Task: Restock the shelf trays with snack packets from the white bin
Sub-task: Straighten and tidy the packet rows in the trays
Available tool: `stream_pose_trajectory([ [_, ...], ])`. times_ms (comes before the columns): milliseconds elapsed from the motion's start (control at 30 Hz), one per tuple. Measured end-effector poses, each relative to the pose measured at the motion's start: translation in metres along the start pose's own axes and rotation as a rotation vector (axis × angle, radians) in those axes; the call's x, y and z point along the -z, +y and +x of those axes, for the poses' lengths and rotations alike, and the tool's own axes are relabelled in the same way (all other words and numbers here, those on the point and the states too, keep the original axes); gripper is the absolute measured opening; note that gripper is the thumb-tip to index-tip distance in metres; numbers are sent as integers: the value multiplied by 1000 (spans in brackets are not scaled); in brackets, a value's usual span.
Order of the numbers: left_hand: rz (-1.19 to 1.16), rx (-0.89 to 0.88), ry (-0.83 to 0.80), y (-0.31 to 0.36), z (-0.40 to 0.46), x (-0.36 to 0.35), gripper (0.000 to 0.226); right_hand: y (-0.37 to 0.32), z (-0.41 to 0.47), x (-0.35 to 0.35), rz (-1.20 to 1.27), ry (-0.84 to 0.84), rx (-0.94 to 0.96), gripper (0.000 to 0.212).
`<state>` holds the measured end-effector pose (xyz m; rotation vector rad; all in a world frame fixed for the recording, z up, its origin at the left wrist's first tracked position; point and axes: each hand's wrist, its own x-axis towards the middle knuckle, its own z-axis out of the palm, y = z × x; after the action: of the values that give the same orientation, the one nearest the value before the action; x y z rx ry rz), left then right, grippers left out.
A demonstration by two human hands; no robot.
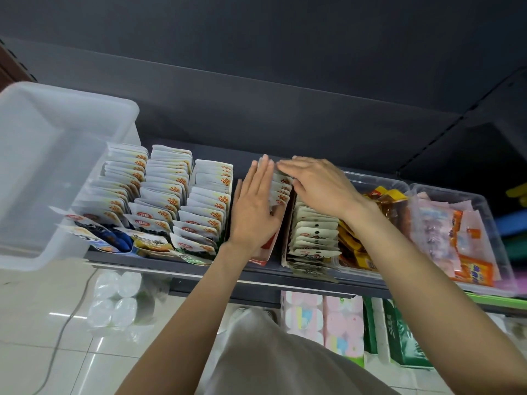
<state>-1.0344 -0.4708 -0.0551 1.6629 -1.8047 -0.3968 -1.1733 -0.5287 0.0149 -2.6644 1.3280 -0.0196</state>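
Restocking looks nearly done: the white bin (51,155) appears empty, 3 trays stand full, and both flat grips, left hand (255,208) and right hand (319,186), press the last snack packets (281,189) upright in the middle tray (265,252).

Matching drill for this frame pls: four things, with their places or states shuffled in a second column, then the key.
1. white bin
2. left hand
3. right hand
4. orange packets

A. in the far-right clear tray
B. flat against the left side of the packet row
C. far left of the shelf
D. flat over the top of the packet row

Pairs: 1-C, 2-B, 3-D, 4-A
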Motion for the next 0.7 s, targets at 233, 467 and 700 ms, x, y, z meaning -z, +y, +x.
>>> stream_pose_trajectory([
  [233, 397, -5, -119, 3, -2, 2, 76, -2, 19, -3, 104, 200, -101, 32],
  [467, 489, 10, -120, 7, 10, 9, 77, 3, 31, -4, 287, 173, -207, 23],
  [700, 520, 35, -92, 16, 20, 16, 63, 5, 33, -1, 298, 175, -198, 20],
])
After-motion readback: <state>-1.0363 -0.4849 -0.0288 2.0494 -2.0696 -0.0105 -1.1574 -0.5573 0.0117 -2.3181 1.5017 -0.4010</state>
